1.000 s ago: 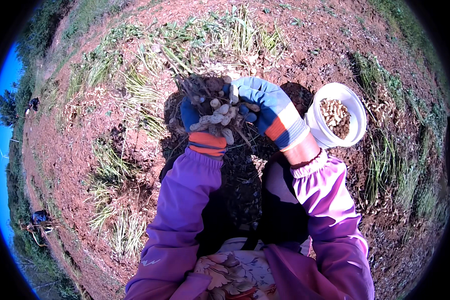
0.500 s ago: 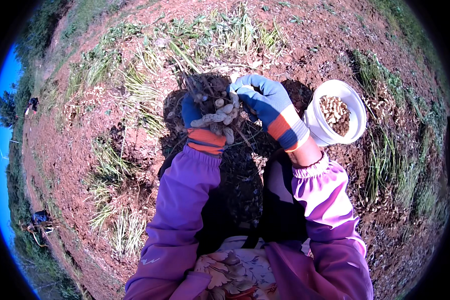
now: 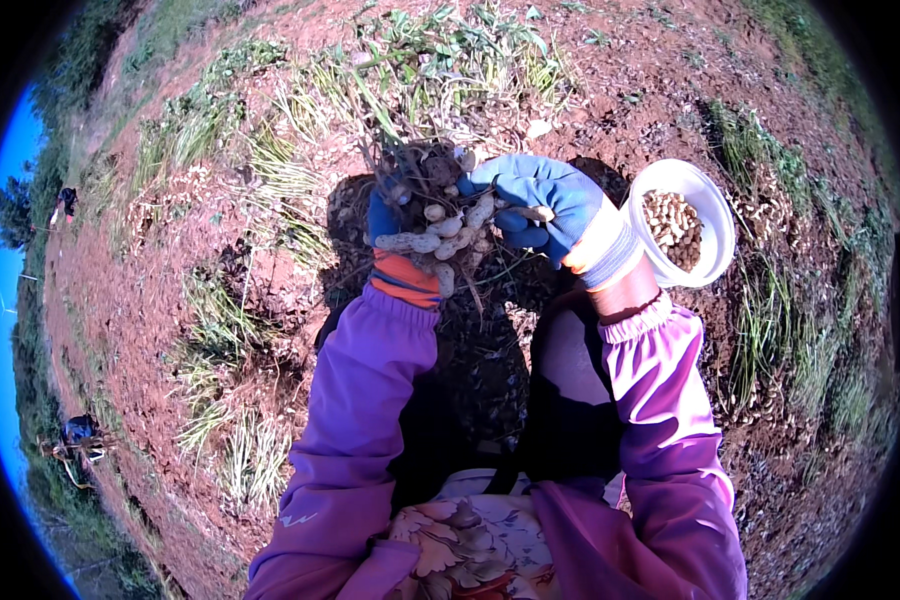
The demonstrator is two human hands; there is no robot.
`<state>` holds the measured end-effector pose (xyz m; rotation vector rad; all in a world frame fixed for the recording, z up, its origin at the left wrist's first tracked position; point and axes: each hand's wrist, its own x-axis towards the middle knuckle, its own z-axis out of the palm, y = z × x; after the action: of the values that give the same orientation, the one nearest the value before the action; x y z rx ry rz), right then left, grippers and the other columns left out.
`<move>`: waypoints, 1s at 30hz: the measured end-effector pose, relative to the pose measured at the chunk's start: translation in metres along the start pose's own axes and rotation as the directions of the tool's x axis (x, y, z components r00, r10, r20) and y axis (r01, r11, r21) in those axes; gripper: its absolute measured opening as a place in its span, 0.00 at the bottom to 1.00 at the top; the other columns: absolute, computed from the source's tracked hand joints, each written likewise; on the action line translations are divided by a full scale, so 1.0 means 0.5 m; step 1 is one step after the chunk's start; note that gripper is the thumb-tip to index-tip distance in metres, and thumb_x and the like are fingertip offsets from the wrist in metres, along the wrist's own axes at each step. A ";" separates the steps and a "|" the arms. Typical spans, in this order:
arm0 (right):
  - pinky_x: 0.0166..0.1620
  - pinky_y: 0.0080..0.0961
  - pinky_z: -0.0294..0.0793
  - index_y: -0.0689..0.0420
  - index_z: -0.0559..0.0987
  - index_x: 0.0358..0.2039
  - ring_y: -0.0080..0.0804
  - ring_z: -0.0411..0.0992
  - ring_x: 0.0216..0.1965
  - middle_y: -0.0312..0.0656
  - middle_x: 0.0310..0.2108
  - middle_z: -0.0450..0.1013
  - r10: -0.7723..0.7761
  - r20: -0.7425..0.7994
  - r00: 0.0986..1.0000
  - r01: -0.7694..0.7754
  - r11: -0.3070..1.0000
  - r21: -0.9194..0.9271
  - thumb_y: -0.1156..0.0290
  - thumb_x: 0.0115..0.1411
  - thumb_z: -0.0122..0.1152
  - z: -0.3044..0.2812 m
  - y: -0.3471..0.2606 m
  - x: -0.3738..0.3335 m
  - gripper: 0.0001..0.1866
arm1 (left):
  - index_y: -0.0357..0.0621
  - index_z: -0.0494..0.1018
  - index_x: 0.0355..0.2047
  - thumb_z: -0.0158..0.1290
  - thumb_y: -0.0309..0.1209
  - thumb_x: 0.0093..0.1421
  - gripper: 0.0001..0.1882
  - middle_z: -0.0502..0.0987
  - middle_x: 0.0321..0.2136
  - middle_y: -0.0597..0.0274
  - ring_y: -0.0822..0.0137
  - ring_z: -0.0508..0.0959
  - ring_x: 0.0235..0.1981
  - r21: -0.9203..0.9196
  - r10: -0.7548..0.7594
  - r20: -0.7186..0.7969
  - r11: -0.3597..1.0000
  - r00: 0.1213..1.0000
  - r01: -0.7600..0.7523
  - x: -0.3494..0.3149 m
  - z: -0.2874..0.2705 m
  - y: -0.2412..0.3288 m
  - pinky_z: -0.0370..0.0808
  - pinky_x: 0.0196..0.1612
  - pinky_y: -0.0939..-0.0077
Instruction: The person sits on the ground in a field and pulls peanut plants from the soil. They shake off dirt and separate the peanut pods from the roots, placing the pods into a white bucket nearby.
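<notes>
My left hand (image 3: 384, 222), in a blue glove with an orange cuff, is closed around the root end of a peanut plant (image 3: 432, 180). Pale peanut pods (image 3: 450, 232) hang from its dark, tangled roots, hiding most of the left fingers. Against the right side of this bunch, my right hand (image 3: 555, 198) wears a matching glove and has its fingers curled together. One peanut pod (image 3: 538, 213) shows between those fingers. Whether the fingertips grip another pod on the bunch is hidden.
Right of my right hand stands a white bucket (image 3: 718, 240) partly filled with picked peanuts (image 3: 674, 230). Pulled plants (image 3: 290, 170) lie in rows on the reddish soil, ahead, left and right. Two people (image 3: 67, 203) are far off at the left edge.
My right hand has shifted slightly right, and a pod now shows between its fingers. The left hand keeps its hold on the bunch at nearly the same spot.
</notes>
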<state>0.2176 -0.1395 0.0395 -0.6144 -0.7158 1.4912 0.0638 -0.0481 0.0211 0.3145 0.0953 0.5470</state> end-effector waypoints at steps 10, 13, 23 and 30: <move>0.18 0.09 0.53 0.66 0.71 0.42 0.13 0.58 0.16 0.30 0.19 0.63 -0.025 -0.079 0.997 0.021 0.999 -0.049 0.65 0.63 0.42 0.027 -0.007 -0.010 0.17 | 0.23 0.65 0.41 0.45 0.34 0.48 0.25 0.68 0.16 0.65 0.67 0.59 0.12 0.058 0.026 0.120 0.998 0.992 -0.033 0.021 -0.041 0.008 0.60 0.10 0.85; 0.18 0.09 0.54 0.65 0.71 0.40 0.13 0.58 0.16 0.31 0.22 0.65 -0.229 -0.086 0.970 0.190 0.926 -0.327 0.66 0.62 0.43 0.030 0.002 -0.015 0.15 | 0.23 0.67 0.37 0.45 0.33 0.50 0.21 0.69 0.17 0.63 0.66 0.59 0.11 -0.038 0.064 0.070 0.997 0.995 -0.061 0.016 -0.005 0.000 0.60 0.10 0.85; 0.17 0.09 0.57 0.64 0.72 0.38 0.15 0.60 0.17 0.36 0.28 0.69 -0.290 -0.305 0.907 0.241 0.952 -0.187 0.73 0.56 0.51 0.009 -0.012 -0.020 0.11 | 0.28 0.69 0.32 0.46 0.30 0.51 0.14 0.68 0.13 0.59 0.73 0.58 0.06 0.009 0.093 0.115 0.995 0.989 -0.095 0.024 -0.029 0.031 0.68 0.25 0.73; 0.15 0.12 0.56 0.64 0.71 0.38 0.16 0.60 0.14 0.35 0.18 0.67 -0.554 -0.411 0.724 0.495 0.832 -0.250 0.73 0.56 0.53 0.031 -0.025 -0.036 0.11 | 0.33 0.71 0.28 0.42 0.34 0.56 0.14 0.71 0.17 0.56 0.71 0.62 0.09 0.066 0.308 0.074 0.948 0.949 -0.313 0.017 -0.027 0.020 0.71 0.37 0.68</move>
<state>0.2149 -0.1584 0.0582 -0.7557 -0.5374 0.7223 0.0638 -0.0319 0.0116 0.4251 0.0049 0.8472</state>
